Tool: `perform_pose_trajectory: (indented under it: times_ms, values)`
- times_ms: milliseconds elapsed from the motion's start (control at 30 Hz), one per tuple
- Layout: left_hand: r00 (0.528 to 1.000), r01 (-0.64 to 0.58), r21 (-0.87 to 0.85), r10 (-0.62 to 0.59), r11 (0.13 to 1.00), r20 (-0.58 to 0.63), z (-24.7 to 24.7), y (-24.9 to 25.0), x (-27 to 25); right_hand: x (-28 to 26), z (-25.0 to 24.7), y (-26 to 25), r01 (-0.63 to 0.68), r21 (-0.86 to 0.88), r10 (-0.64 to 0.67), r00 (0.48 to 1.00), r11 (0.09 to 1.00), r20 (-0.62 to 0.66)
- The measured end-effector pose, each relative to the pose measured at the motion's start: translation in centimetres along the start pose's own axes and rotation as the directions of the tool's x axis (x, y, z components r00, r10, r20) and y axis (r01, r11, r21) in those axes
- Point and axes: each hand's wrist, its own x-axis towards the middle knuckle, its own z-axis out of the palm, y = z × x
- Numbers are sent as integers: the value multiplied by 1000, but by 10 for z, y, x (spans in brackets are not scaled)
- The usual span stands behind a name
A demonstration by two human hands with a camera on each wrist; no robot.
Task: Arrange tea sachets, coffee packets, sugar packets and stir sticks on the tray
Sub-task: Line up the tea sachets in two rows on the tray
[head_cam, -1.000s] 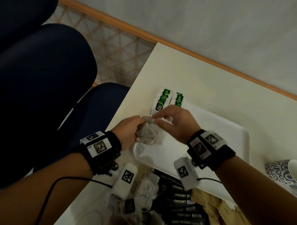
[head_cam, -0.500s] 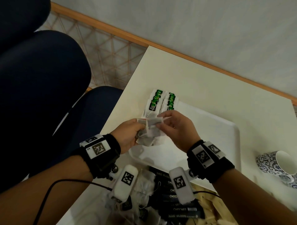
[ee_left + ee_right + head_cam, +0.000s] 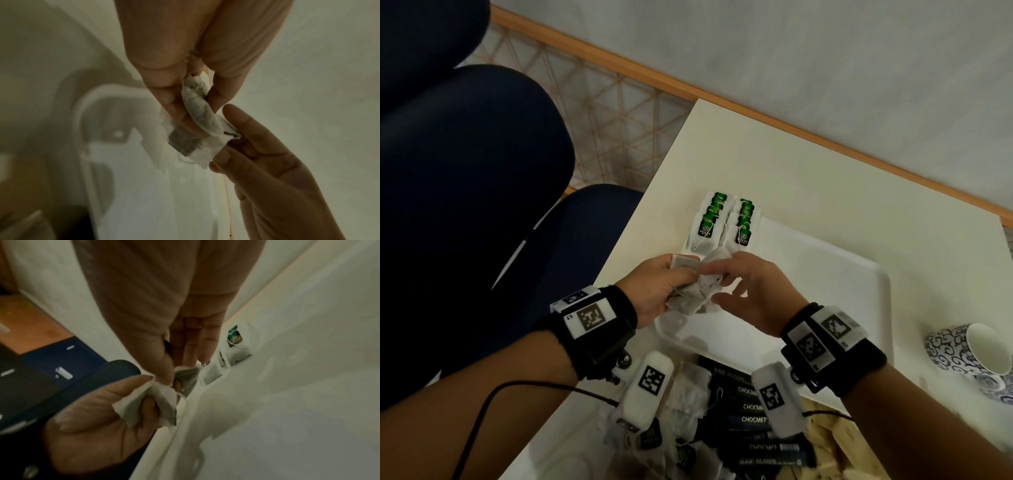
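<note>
Fingers: left hand (image 3: 654, 291) curled round a bunch of tea bags (image 3: 697, 298); right hand (image 3: 753, 291) pinching one bag of the bunch between thumb and fingertips (image 3: 236, 112), other fingers loosely bent.
Bunch: held in the air over the near left corner of the tray (image 3: 859, 308), touching nothing but the hands.
Laid rows: green-tagged tea bags (image 3: 722, 222) in two overlapping rows at the far left corner of the tray.
Waiting pile: loose tea bags (image 3: 688, 394) and dark packets (image 3: 753, 407) just off the near edge of the tray.
Handling, judged: very light, soft, crumpling paper; easily torn; strings likely to snag.
Hold: pinch at a sealed edge, not the filled middle; peel slowly.
</note>
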Motion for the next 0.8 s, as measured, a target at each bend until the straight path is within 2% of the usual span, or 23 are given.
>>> perform_pose_trajectory:
  times_ms: [133, 200, 267, 367, 467, 567, 633, 800]
  values:
    - [999, 6, -17, -7, 1000, -45, 1, -1, 1, 4, -2, 6, 21, -163, -48, 986, 986, -160]
    - [998, 10, -12, -10, 1000, -63, -1, -2, 3, 7, -7, 10, 9, -164, -46, 975, 986, -218]
    - [998, 9, -3, -9, 1000, -69, -4, -3, 5, 10, -12, 14, -57, -98, 33, 971, 994, -235]
    - [996, 2, 0, -2, 1000, -86, -7, -4, 7, 14, -17, 20, -143, -76, 123, 968, 987, -220]
    - [995, -3, 9, 4, 1000, -104, -11, -3, 9, 16, -21, 30, -193, -173, 158, 967, 966, -199]
    - [993, -4, -1, 4, 1000, -117, -15, -3, 8, 16, -23, 44, -242, -299, 221, 970, 923, -100]
    - [991, 0, 2, 1, 1000, -132, -20, -2, 7, 15, -20, 46, -229, -348, 236, 972, 909, -23]
    - [988, -12, 22, 15, 1000, -156, -24, 0, 10, 31, -4, 31, -88, -459, 144, 985, 884, 90]
